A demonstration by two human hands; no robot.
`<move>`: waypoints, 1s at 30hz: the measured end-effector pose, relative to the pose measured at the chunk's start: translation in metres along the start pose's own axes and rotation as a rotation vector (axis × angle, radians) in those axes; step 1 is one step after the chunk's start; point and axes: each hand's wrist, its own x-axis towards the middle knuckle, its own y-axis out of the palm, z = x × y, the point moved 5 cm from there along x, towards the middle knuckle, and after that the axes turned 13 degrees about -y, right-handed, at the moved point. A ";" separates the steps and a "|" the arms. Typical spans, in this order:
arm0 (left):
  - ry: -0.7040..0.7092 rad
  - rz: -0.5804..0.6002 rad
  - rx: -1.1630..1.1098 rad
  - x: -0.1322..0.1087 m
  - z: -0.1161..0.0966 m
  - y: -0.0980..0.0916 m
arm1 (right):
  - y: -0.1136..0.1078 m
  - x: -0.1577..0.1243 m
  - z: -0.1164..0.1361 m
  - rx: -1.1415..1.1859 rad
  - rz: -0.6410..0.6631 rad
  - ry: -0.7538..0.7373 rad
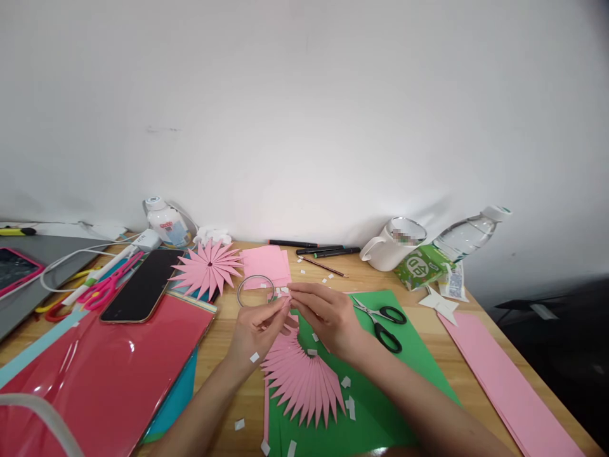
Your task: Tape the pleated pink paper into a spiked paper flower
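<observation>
My left hand (259, 327) and my right hand (330, 317) meet over the desk, fingers pinched together on a small pink paper piece (287, 301). Most of that piece is hidden by my fingers. Just below them a pink folded-paper fan (309, 390) of many pointed pleats curves over green paper (380, 406); whether the held piece is joined to it I cannot tell. A small white scrap (254, 357) sticks to my left wrist. Black-handled scissors (383, 324) lie partly open right of my right hand. A roll of tape (239, 295) stands behind my left hand.
At the back left are a finished pink paper star (209, 270), a phone (143, 285) and pink scissors (108, 282). Pens (328, 251), a white mug (392, 247), a green box (421, 265) and a water bottle (469, 235) line the wall. Pink strips (509, 381) lie right.
</observation>
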 end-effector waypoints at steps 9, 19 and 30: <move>0.069 0.000 0.025 0.001 -0.001 0.003 | 0.005 0.001 0.003 -0.066 0.067 -0.055; -0.083 0.021 -0.011 0.001 0.002 0.003 | 0.000 0.004 -0.010 0.176 0.130 0.050; -0.107 0.043 -0.019 0.002 0.009 0.004 | -0.001 0.004 -0.007 0.110 0.108 0.052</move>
